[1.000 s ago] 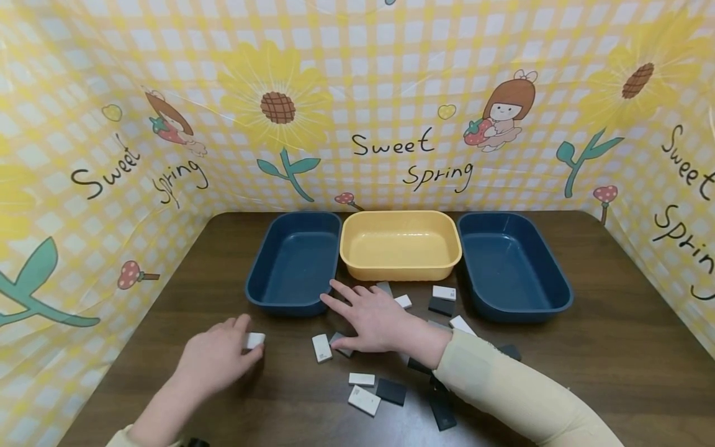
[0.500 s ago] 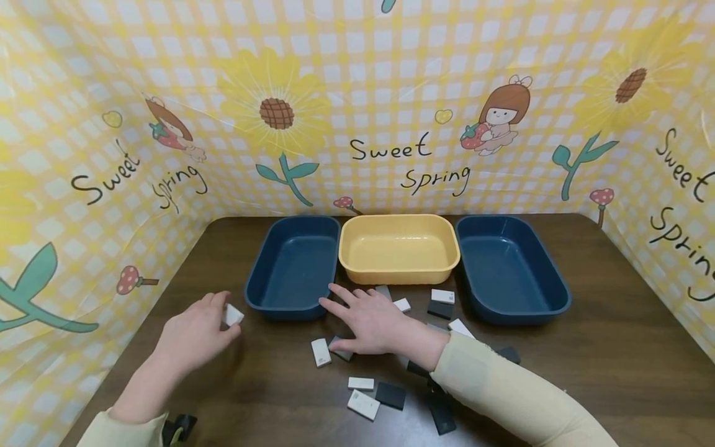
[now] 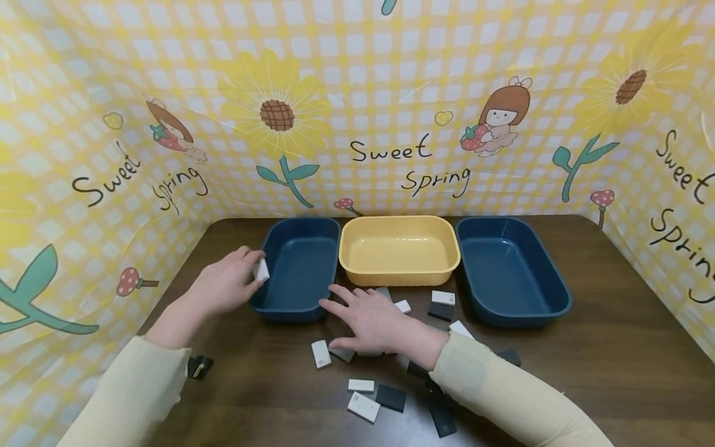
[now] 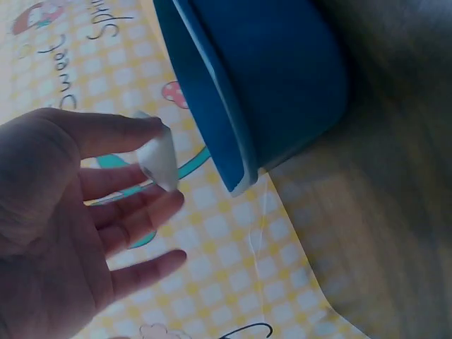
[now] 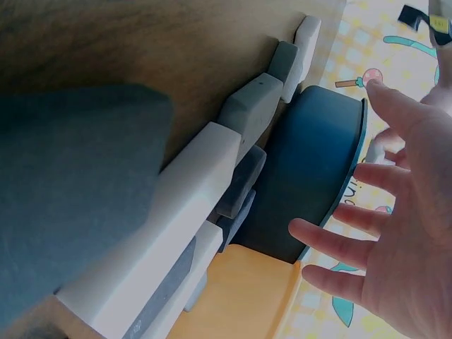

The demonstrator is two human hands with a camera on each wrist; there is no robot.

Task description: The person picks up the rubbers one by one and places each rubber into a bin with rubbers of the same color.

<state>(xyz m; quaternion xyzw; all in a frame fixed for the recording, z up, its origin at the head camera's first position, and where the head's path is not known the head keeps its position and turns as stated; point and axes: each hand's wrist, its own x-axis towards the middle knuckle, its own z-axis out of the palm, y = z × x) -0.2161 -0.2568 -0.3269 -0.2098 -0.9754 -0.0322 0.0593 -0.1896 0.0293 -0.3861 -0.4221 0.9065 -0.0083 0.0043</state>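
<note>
The backdrop (image 3: 391, 93) wraps three sides of the desk (image 3: 614, 347) and reads "Sweet Spring" over and over. Three trays sit at the back touching side by side: left blue tray (image 3: 296, 270), yellow tray (image 3: 399, 248), right blue tray (image 3: 511, 270). Bare desk shows on the far left and right. The right hand (image 3: 371, 323) lies flat, fingers spread and holding nothing, among scattered white and dark blocks (image 3: 363, 406). The left hand (image 3: 226, 285) pinches a white block (image 3: 260, 270) over the left blue tray's near-left rim. The left wrist view shows that pinch close up, thumb and fingers (image 4: 120, 131) on the block. Any print on the blocks is too small to read.
</note>
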